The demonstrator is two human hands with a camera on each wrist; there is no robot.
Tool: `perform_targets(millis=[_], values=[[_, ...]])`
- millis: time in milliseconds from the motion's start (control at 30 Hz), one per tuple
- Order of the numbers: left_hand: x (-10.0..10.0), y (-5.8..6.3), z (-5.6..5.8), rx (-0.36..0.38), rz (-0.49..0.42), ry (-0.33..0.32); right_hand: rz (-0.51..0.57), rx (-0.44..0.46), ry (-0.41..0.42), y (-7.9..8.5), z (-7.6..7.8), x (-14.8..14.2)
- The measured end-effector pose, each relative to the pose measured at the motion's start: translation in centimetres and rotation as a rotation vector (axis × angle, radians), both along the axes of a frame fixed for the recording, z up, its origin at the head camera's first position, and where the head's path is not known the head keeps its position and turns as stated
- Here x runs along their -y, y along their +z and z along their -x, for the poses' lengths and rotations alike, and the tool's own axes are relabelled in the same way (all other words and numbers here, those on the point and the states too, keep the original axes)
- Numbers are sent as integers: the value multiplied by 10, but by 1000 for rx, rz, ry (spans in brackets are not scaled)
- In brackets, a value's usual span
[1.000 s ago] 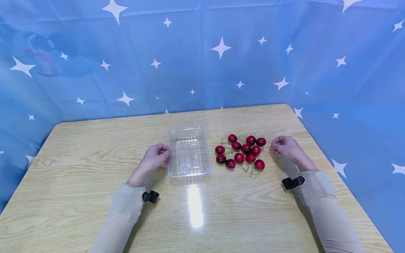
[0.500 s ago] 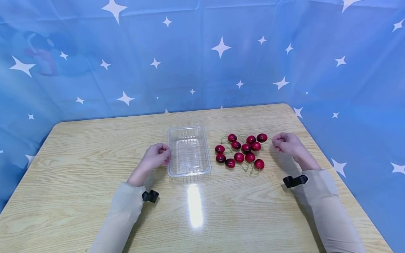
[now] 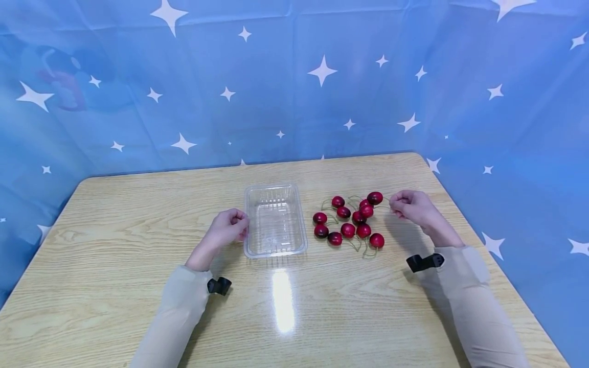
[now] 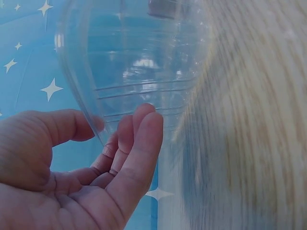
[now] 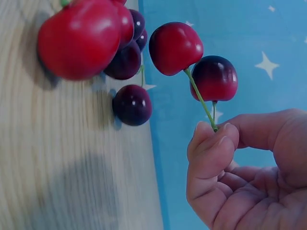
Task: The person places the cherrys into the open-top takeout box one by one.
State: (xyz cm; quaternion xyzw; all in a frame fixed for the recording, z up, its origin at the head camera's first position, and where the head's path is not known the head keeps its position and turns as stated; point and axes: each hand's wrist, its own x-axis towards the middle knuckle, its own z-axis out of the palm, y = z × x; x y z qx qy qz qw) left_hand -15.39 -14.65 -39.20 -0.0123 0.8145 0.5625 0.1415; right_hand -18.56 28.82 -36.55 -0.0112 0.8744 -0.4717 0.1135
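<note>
At the left edge of a clear plastic box (image 3: 275,254), my left hand (image 3: 226,226) pinches the rim between thumb and fingers. In the left wrist view its thumb is outside the wall and the fingers (image 4: 146,136) curl against the other side. My right hand (image 3: 414,209) pinches the green stems of two red cherries between thumb and fingertips; in the right wrist view one cherry (image 5: 176,48) is in front and a darker one (image 5: 216,82) behind it, both raised above the table. Several more cherries (image 3: 348,230) lie loosely grouped between box and right hand.
The wooden table (image 3: 340,306) reaches back to a blue curtain (image 3: 276,76) with white stars. Each sleeve carries a black wrist camera, such as the right one (image 3: 424,262). The loose cherries lie just right of the box.
My right hand first rises slightly from the right end of the group, lifting the cherries by their stems, then shifts a little left with them. The left hand and box stay put.
</note>
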Motion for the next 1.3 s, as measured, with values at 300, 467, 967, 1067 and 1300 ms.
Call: perform_targets(millis=[300, 467, 967, 1067, 1300], values=[[0, 0, 1, 7, -10, 3, 73, -1, 17, 5, 3, 15], [0, 0, 1, 2, -9, -3, 100, -3, 28, 8, 4, 23], [-1, 2, 0, 16, 18, 13, 148, 14, 32, 12, 9, 44], [-1, 2, -1, 16, 18, 14, 149, 21, 37, 13, 9, 48], [-1, -2, 1, -10, 4, 12, 166, 4, 58, 15, 11, 59]])
